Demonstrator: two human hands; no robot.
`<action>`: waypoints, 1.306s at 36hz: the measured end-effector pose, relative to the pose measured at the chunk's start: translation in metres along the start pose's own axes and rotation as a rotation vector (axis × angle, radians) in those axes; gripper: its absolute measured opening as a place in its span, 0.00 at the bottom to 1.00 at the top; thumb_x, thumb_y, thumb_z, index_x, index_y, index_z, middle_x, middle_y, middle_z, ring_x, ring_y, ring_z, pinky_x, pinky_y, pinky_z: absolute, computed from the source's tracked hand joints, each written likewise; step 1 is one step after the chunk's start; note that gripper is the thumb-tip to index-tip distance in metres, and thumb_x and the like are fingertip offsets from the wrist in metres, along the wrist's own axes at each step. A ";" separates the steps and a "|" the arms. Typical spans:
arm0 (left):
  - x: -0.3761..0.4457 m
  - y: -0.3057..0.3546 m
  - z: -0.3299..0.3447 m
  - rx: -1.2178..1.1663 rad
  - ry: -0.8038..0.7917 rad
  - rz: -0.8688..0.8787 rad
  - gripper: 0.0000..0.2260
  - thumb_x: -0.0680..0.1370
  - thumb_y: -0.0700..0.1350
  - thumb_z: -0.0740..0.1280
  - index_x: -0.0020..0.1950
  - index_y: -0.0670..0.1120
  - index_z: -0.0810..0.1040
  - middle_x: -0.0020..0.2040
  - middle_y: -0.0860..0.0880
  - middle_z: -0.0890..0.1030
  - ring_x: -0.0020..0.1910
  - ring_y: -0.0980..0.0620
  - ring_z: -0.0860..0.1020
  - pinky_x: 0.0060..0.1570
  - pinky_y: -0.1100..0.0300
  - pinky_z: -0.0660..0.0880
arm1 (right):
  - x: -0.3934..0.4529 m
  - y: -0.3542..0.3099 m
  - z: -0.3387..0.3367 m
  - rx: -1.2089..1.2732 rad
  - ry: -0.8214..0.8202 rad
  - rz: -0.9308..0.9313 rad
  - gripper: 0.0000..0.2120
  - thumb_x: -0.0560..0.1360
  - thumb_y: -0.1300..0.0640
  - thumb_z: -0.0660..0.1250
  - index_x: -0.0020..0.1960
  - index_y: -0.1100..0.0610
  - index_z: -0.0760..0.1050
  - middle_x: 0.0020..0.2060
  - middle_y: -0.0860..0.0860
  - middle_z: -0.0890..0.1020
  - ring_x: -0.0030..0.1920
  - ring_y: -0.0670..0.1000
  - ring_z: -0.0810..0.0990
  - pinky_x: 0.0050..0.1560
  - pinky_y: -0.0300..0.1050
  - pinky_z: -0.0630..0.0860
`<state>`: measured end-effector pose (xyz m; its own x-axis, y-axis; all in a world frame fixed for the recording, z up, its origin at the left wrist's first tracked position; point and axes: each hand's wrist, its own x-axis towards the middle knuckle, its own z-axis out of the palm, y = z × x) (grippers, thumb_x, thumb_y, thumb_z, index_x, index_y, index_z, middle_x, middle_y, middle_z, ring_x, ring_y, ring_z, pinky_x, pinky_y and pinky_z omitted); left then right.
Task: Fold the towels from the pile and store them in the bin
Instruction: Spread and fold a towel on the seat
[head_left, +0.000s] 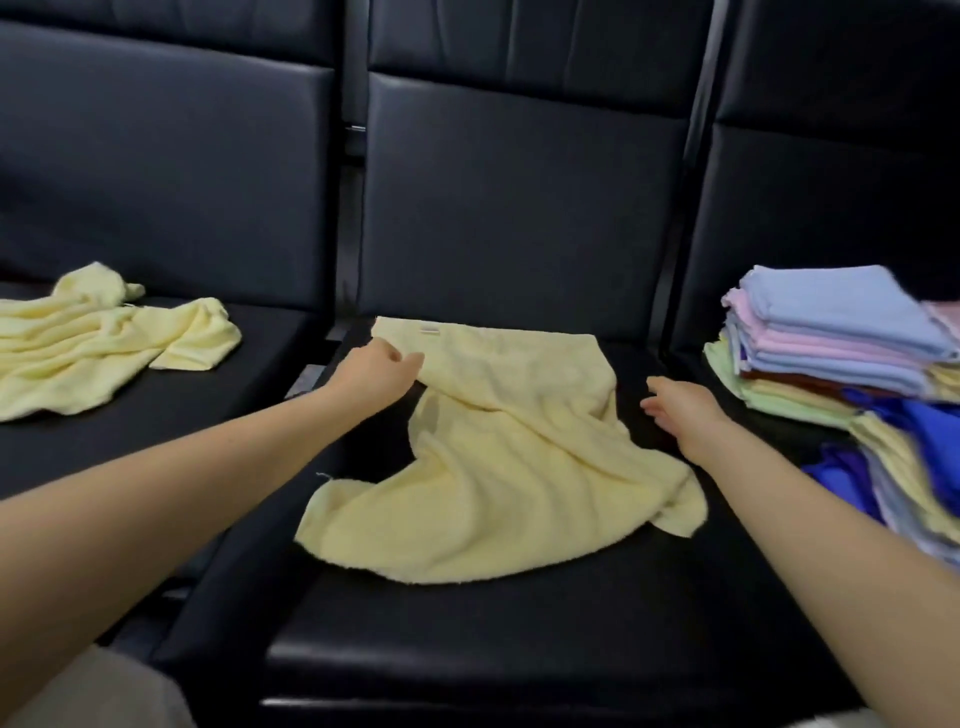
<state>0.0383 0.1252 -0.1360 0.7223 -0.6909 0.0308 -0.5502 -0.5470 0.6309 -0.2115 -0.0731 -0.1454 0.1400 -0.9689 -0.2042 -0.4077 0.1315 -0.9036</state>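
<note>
A pale yellow towel (498, 462) lies rumpled and spread across the middle black seat (519, 639). My left hand (371, 371) pinches its left edge near the far corner, just below a small sewn label. My right hand (680, 402) hovers with relaxed fingers just off the towel's right edge and holds nothing. A second pale yellow towel (98, 343) lies crumpled on the left seat. On the right seat stands a stack of folded towels (831, 348) in blue, pink, green and yellow. No bin is in view.
Dark padded backrests (519, 197) rise behind the three seats. Gaps with metal brackets (306, 379) separate the seats. More blue and yellow cloths (914, 467) lie loosely at the right edge, below the stack. My knee (98, 691) shows at the lower left.
</note>
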 end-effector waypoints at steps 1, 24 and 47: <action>-0.013 -0.004 -0.001 -0.012 -0.036 -0.006 0.17 0.81 0.55 0.57 0.50 0.43 0.75 0.47 0.44 0.77 0.55 0.41 0.78 0.48 0.54 0.71 | -0.009 0.005 -0.006 -0.064 -0.012 -0.015 0.18 0.80 0.50 0.63 0.54 0.66 0.77 0.53 0.59 0.81 0.61 0.58 0.77 0.66 0.51 0.72; -0.143 -0.008 -0.009 0.133 -0.255 0.433 0.19 0.82 0.50 0.56 0.33 0.44 0.66 0.31 0.51 0.67 0.32 0.54 0.64 0.34 0.57 0.61 | -0.141 0.032 -0.058 0.344 -0.315 -0.218 0.08 0.77 0.60 0.67 0.56 0.59 0.79 0.50 0.54 0.84 0.52 0.52 0.82 0.57 0.49 0.77; -0.096 -0.016 -0.021 -0.340 -0.187 -0.156 0.19 0.78 0.60 0.64 0.58 0.46 0.77 0.48 0.52 0.78 0.45 0.53 0.76 0.43 0.61 0.70 | -0.108 0.038 -0.065 -0.030 -0.179 -0.046 0.20 0.71 0.48 0.75 0.58 0.58 0.77 0.52 0.54 0.83 0.54 0.53 0.81 0.53 0.48 0.78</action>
<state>-0.0132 0.2102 -0.1325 0.6804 -0.7030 -0.2068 -0.2480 -0.4865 0.8377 -0.3010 0.0229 -0.1334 0.3164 -0.9206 -0.2289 -0.4238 0.0787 -0.9023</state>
